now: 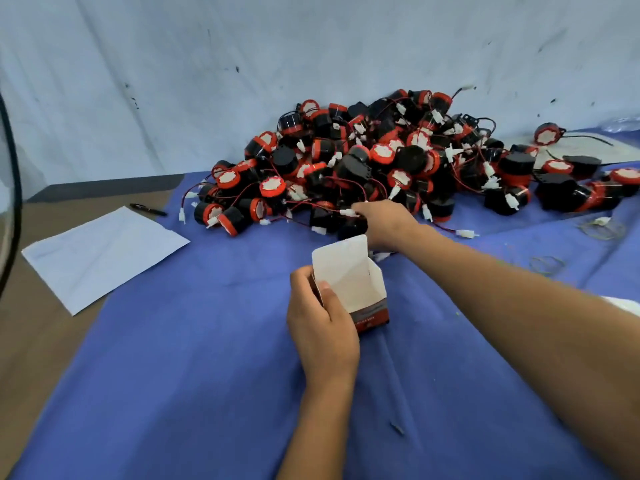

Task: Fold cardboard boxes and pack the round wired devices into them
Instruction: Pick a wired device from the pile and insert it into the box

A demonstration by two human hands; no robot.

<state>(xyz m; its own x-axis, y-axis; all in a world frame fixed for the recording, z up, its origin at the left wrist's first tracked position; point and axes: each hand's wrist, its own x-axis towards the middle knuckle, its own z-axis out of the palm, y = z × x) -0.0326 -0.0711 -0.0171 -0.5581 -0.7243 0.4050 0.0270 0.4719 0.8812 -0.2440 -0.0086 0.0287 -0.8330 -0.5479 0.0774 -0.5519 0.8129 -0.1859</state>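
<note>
We grip the opened cardboard box (349,285) in our left hand (320,323), mouth up over the blue cloth (173,375) ready for loading, while our right hand (384,221) curls onto a device at the near edge of the pile (398,157).

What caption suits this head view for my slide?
Left hand holds an open cardboard box; right hand reaches into the device pile.

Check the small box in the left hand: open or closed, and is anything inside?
Open and empty. The box has its top flap raised, bare white interior showing; the left hand grips it.
</note>
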